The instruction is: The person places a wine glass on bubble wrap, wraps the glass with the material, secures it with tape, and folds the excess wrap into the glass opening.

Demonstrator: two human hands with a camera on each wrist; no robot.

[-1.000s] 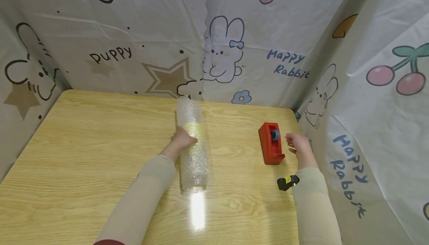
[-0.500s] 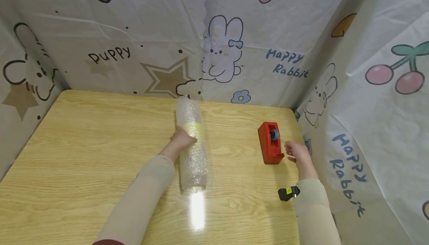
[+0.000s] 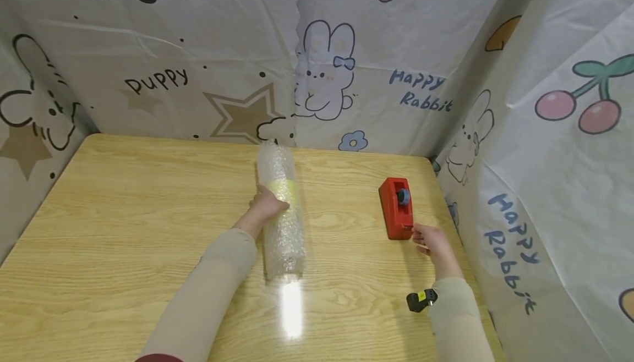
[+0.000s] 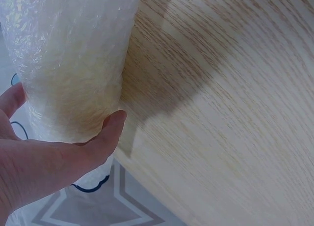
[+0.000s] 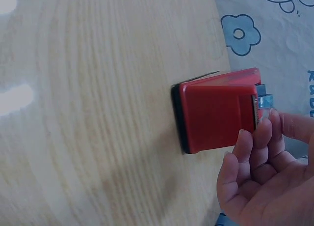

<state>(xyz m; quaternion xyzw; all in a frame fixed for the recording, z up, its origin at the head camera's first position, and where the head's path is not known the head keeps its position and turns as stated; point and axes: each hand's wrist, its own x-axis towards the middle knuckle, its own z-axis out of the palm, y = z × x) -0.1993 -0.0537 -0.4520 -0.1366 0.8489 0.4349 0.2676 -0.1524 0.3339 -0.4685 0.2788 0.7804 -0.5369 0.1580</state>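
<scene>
A roll wrapped in bubble wrap [image 3: 286,241], with a yellowish band at its middle, lies lengthwise on the table. My left hand [image 3: 267,205] grips it from the left side, thumb over the top; the left wrist view shows thumb and a finger on opposite sides of the bubble wrap [image 4: 73,64]. On the right stands a red tape dispenser [image 3: 391,213] with a small blue tape roll [image 3: 403,197]. At its cutter end, my right hand [image 3: 430,240] has thumb and forefinger together, pinching the tape's end [image 5: 263,115]; the other fingers are curled beside the dispenser.
The wooden table [image 3: 148,202] ends at a printed curtain [image 3: 238,37] behind and on both sides. A black wrist camera [image 3: 421,300] sits on the right forearm. Light glares off the table near the front.
My right hand has moved left and toward me, from beside the tape dispenser to its cutter end, where its fingertips now touch. The left hand keeps its grip on the bubble-wrapped roll.
</scene>
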